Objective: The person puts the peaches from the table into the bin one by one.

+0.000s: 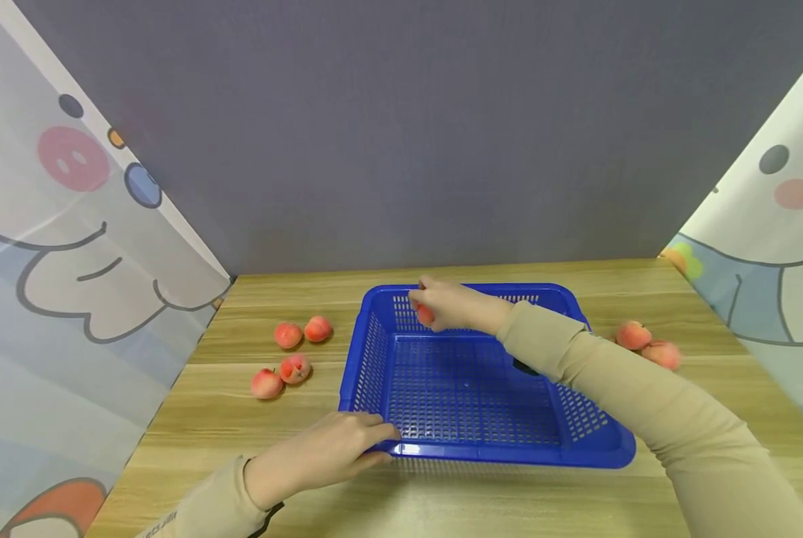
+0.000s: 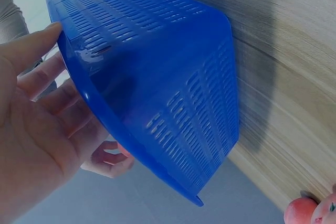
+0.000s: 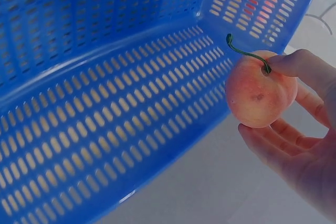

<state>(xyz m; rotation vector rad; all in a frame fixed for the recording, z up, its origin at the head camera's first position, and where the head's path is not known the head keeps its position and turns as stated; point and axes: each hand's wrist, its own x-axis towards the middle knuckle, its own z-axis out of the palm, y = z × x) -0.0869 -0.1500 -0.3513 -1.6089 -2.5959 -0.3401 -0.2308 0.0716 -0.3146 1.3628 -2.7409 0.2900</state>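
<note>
In the head view my right hand reaches over the far side of a blue plastic basket. It pinches a peach, pinkish with a curved green stem, between thumb and fingers. The right wrist view has that peach just beside the basket's slotted wall. My left hand grips the basket's near left rim; in the left wrist view its thumb lies on one side of the rim and the fingers on the other. The part of the basket floor under my right forearm is hidden.
Several peaches lie on the wooden table left of the basket. Two more peaches lie to its right, close to my right sleeve. A grey panel stands behind the table, with cartoon-printed sheets at both sides.
</note>
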